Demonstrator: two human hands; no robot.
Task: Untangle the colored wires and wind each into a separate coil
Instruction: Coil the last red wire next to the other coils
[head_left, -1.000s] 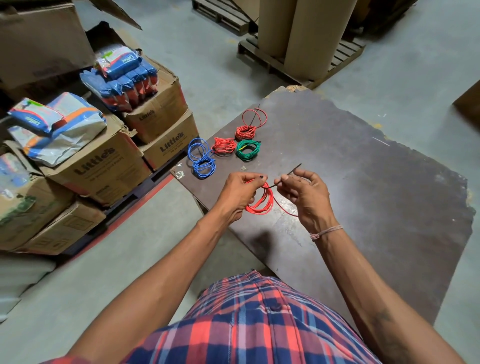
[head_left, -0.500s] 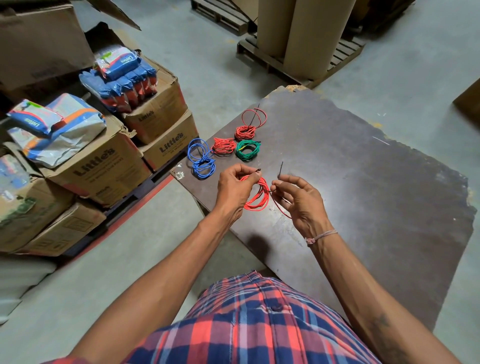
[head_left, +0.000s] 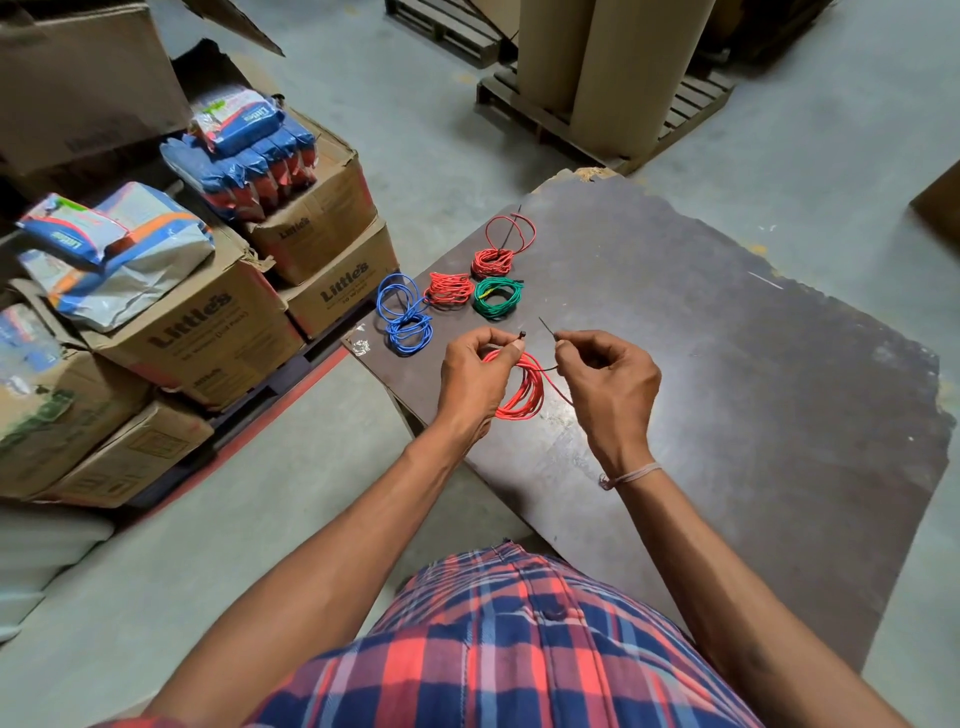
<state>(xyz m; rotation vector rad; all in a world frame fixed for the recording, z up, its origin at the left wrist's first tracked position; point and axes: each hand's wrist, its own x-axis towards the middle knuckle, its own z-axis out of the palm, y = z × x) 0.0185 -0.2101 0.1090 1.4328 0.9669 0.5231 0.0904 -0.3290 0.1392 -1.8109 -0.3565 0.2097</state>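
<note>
Above the dark surface (head_left: 727, 364), the left hand (head_left: 470, 379) grips a red wire coil (head_left: 522, 389), while the right hand (head_left: 608, 379) pinches a thin black tie (head_left: 546, 328). Blue (head_left: 405, 317), green (head_left: 496, 299) and two red coils (head_left: 447, 288) lie beyond.

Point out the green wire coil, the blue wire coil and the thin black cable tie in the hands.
Green wire coil (head_left: 496, 304): head view, on the coil's near strands.
Blue wire coil (head_left: 408, 332): head view, on the bunched lower loops.
Thin black cable tie (head_left: 546, 328): head view, on its free tail above the right hand.
</note>
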